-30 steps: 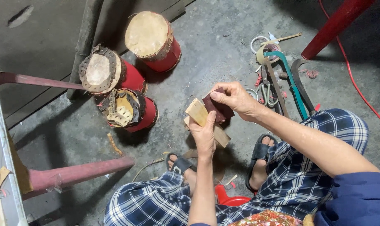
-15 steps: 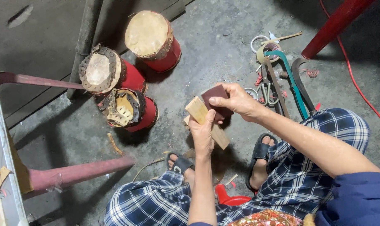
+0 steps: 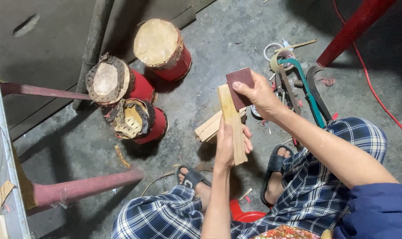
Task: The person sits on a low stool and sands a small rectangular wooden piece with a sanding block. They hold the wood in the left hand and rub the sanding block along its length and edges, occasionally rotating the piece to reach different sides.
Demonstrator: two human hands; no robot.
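Note:
My left hand [image 3: 229, 144] grips a pale flat wooden stick [image 3: 231, 119], held upright and tilted slightly away from me. My right hand [image 3: 260, 95] presses a dark reddish-brown sandpaper sheet [image 3: 239, 84] against the stick's upper end. Several more pale wooden sticks [image 3: 209, 127] lie on the concrete floor just behind my left hand. I am seated low, in blue checked trousers, with my sandalled feet [image 3: 278, 163] below the hands.
Three small red drums [image 3: 163, 48] with tan skin tops stand on the floor at left. A red table leg [image 3: 353, 28], a red cable [image 3: 378, 106], tape rolls and tools [image 3: 298, 79] lie at right. Dark red wooden bars [image 3: 77, 188] stretch in from the left.
My left hand has raised the stick and turned it more upright. My right hand has slid the sandpaper up toward the stick's far end.

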